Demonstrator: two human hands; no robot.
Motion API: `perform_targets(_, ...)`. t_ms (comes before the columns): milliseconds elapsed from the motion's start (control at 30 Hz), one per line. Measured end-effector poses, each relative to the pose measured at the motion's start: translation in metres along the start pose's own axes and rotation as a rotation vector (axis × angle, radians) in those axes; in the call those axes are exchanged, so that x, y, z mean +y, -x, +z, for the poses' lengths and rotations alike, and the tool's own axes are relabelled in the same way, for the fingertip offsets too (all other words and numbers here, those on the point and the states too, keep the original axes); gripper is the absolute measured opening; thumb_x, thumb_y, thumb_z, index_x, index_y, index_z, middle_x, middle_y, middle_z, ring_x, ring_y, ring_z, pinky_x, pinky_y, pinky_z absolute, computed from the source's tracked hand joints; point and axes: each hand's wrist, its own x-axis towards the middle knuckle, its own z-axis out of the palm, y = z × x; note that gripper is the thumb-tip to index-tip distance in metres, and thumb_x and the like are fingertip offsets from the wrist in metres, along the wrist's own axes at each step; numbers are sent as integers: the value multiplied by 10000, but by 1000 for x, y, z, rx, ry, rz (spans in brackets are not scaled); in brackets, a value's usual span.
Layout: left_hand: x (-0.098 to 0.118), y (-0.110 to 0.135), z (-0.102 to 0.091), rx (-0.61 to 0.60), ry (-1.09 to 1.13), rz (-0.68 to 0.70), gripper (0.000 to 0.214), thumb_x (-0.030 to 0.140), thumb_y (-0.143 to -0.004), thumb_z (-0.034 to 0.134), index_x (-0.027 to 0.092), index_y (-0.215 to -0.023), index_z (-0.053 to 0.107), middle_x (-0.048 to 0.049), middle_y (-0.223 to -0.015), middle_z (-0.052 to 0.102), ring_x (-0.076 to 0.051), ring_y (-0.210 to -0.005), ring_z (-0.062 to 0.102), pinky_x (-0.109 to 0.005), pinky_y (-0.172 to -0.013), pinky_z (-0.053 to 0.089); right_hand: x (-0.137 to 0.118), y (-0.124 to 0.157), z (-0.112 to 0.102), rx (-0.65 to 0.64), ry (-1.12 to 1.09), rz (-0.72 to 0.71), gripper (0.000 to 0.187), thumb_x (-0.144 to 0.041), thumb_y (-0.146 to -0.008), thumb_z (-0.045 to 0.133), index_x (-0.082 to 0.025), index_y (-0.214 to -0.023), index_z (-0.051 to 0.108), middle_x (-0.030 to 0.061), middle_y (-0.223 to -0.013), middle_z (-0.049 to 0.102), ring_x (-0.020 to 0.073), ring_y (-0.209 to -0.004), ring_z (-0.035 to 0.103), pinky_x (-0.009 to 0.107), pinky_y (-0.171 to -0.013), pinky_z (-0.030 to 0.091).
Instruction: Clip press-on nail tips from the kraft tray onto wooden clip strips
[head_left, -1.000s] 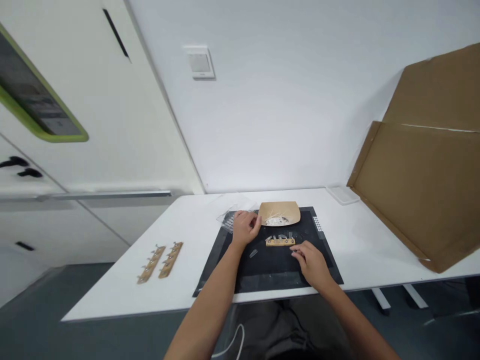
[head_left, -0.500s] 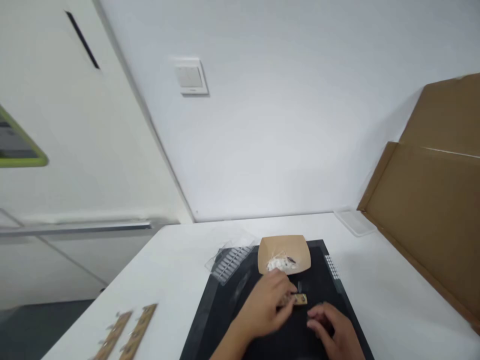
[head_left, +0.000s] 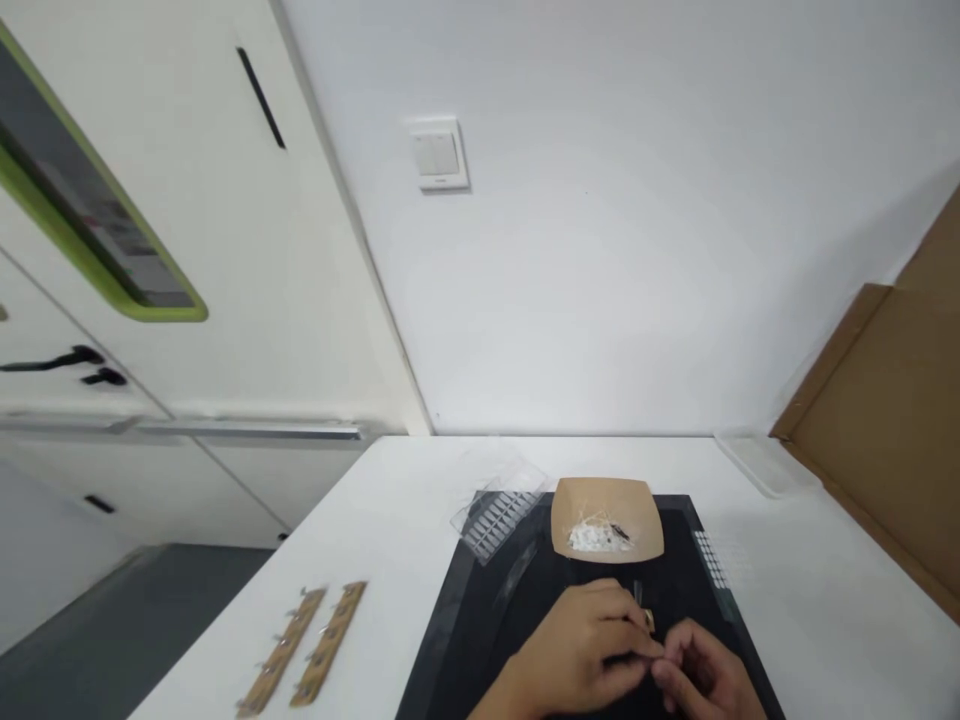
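Both my hands meet low on the black mat [head_left: 465, 650] at the table's front. My left hand [head_left: 581, 645] curls over a small wooden hook strip [head_left: 649, 620], of which only one end shows past the fingers. My right hand [head_left: 701, 680] is pinched against the left fingertips; what it holds is hidden. Just beyond the hands a brown paper tray [head_left: 607, 515] holds small white parts and a dark piece.
Two finished wooden hook strips [head_left: 304, 650] lie on the white table [head_left: 390, 520] at the left. A clear plastic packet of small pads [head_left: 496, 515] lies left of the tray. A clear lid [head_left: 765, 462] and large cardboard sheets [head_left: 892, 440] stand at the right.
My left hand left the tray's side and came down onto the wooden strip; my right hand closed in against it. The view tilted up, so the hands sit at the bottom edge.
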Motion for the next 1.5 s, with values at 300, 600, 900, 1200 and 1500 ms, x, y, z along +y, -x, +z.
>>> perform_targets(300, -10, -1, 0, 133, 94, -19, 105, 307, -961, 727, 225, -911, 771, -64, -859, 768, -160, -781, 710, -277, -701, 565, -66, -10, -9, 15, 466, -222, 249, -421, -898, 774, -239, -777, 656, -18, -746, 680, 184, -690, 630, 284, -654, 490)
perform_targets(600, -25, 4, -11, 217, -49, -127, 292, 373, -990, 680, 208, -750, 698, -52, -752, 710, -157, -705, 658, -299, -664, 541, -81, -41, -5, -168, 760, -552, 184, -251, -1046, 583, -245, -1185, 703, 48, -1008, 743, 200, -860, 708, 304, -778, 550)
perform_targets(900, -10, 9, -55, 325, -503, -376, 148, 287, -1036, 549, 220, -933, 630, -42, -847, 676, -211, -839, 641, -363, -783, 530, -80, -88, -48, -84, 694, -600, 223, -317, -1074, 535, -251, -986, 729, 49, -976, 722, 215, -907, 705, 339, -816, 563)
perform_targets(1200, 6, 103, -39, 339, -899, -1049, 378, 459, -978, 600, 174, -1212, 685, -131, -1105, 647, -349, -1038, 611, -509, -936, 546, -52, -88, -60, 107, 599, -630, 244, -344, -1042, 578, -236, -868, 711, 82, -948, 642, 234, -847, 658, 372, -733, 573)
perform_targets(1500, -2, 94, -40, 134, -884, -1113, 354, 320, -1030, 489, 149, -1116, 787, -122, -1080, 665, -298, -1038, 595, -442, -1007, 508, -55, -83, -54, 145, 569, -818, 116, -193, -1016, 613, -236, -909, 628, 66, -944, 666, 212, -846, 666, 333, -709, 553)
